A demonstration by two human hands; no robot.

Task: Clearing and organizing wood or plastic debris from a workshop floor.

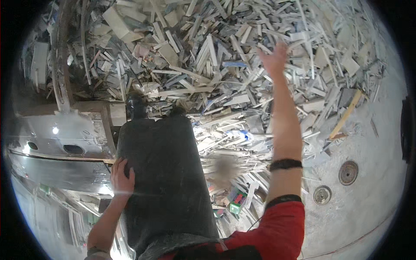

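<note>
A long black, box-like thing (pixel 164 177) with a smooth, dull top stretches from my body toward the heap ahead. Two dark knobs stick up at its far end. My left hand (pixel 122 178) is bent around its left edge, with the thumb lying on the black top. Far forward, my right hand (pixel 274 60) reaches out over the scrap heap (pixel 234 65) with its fingers apart and nothing in them. Pale strips, offcuts and broken boards make up the heap. Whether the right fingertips touch any piece cannot be told.
On the left stands a grey metal machine body (pixel 60 134) with oval holes and a rusty upright beam (pixel 60 56). A green and red box (pixel 237 200) lies among scraps. A yellowish strip (pixel 346 115) leans at the right. Two round metal discs (pixel 348 173) are on the pale floor.
</note>
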